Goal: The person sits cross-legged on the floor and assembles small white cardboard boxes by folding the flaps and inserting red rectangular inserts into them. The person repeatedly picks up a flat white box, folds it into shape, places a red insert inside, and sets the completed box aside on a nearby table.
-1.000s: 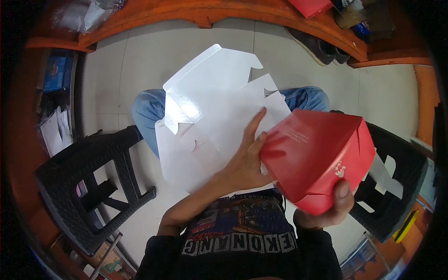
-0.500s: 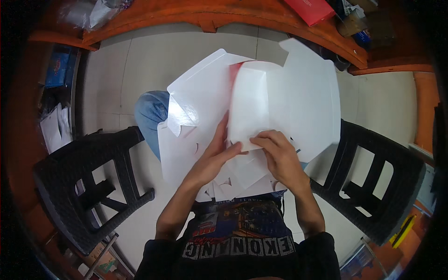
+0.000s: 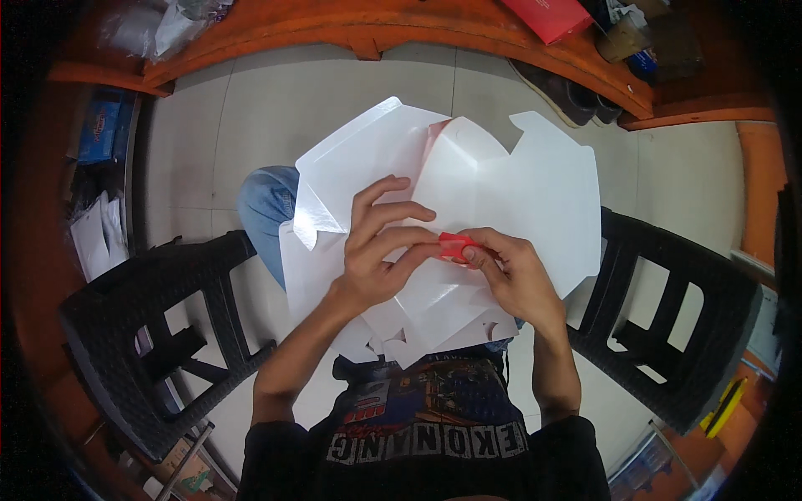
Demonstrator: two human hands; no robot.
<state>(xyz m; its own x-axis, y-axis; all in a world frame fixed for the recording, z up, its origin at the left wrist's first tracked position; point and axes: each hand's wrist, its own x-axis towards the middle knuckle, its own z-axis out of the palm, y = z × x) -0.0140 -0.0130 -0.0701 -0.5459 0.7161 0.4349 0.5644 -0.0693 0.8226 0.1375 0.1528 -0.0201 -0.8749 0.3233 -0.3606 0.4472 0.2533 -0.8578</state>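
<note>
The left hand [image 3: 378, 250] and right hand [image 3: 510, 271] are pinching a red flap [image 3: 455, 246] on the white cardboard sheet [image 3: 518, 184].

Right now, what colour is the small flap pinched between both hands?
Red, on the flap of the otherwise white carton sheet; the head view shows it.

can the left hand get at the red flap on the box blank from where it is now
Probably yes: the left hand lies on the white box blank with its fingertips right against the red flap, which the right hand pinches. Nothing lies between them.
</note>
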